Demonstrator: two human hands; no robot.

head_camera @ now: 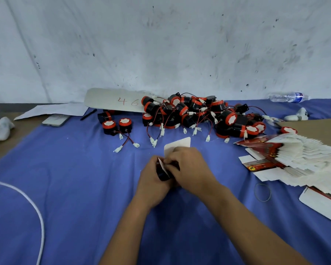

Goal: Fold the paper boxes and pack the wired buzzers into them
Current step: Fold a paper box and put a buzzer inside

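Two bare forearms enter from the lower edge, each uncovered from the frame edge to the wrist: no sleeve, cuff or glove shows on either. The left hand [153, 178] wears no ring, watch or band on any part that shows. The right hand [189, 165] is likewise unadorned (its wrist is plain too). The fingers [172, 156] are bare, with short nails where any can be made out. Nothing of the person above the forearms falls within view.
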